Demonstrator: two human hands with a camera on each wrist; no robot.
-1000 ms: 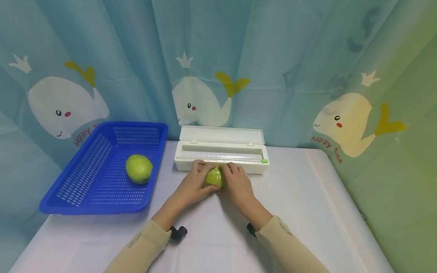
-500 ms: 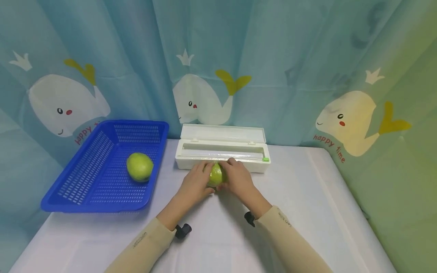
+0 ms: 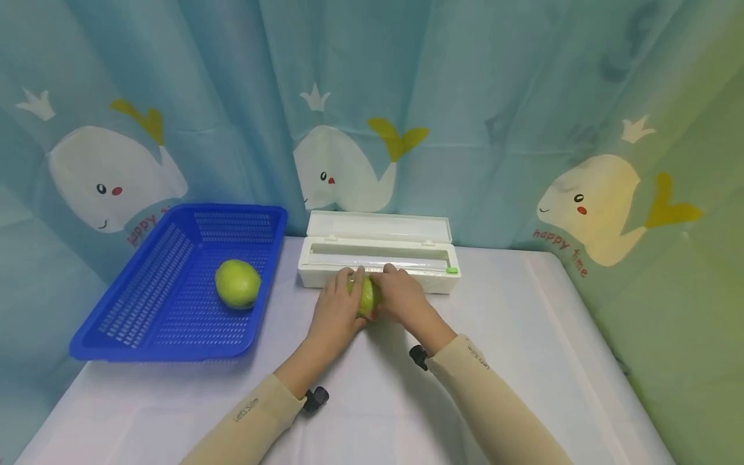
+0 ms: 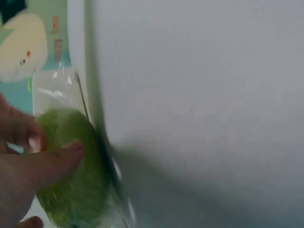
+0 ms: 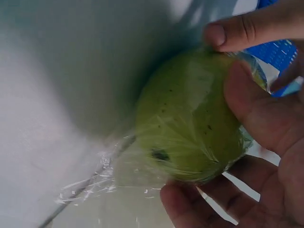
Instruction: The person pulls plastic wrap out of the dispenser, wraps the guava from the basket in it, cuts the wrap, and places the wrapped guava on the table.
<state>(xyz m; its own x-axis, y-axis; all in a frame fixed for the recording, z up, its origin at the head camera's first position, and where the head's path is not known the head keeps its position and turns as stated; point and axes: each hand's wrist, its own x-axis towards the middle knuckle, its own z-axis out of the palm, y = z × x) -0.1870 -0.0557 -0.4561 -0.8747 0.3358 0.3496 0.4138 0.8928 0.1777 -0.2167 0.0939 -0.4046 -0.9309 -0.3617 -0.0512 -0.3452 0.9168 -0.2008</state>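
One wrapped fruit point(image 3: 367, 299), partly hidden, gripped by left hand point(image 3: 335, 311) and right hand point(image 3: 403, 299), second fruit point(image 3: 237, 284) in basket point(image 3: 165, 353) at nine o'clock, one box point(image 3: 316, 278) partly covered at twelve

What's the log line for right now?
left hand: holds film-wrapped fruit; right hand: holds it too; other fruit: in blue basket; white box: open

Hands point(image 5: 278, 126) grip a green fruit point(image 5: 185, 114) wrapped in clear film point(image 5: 97, 183).
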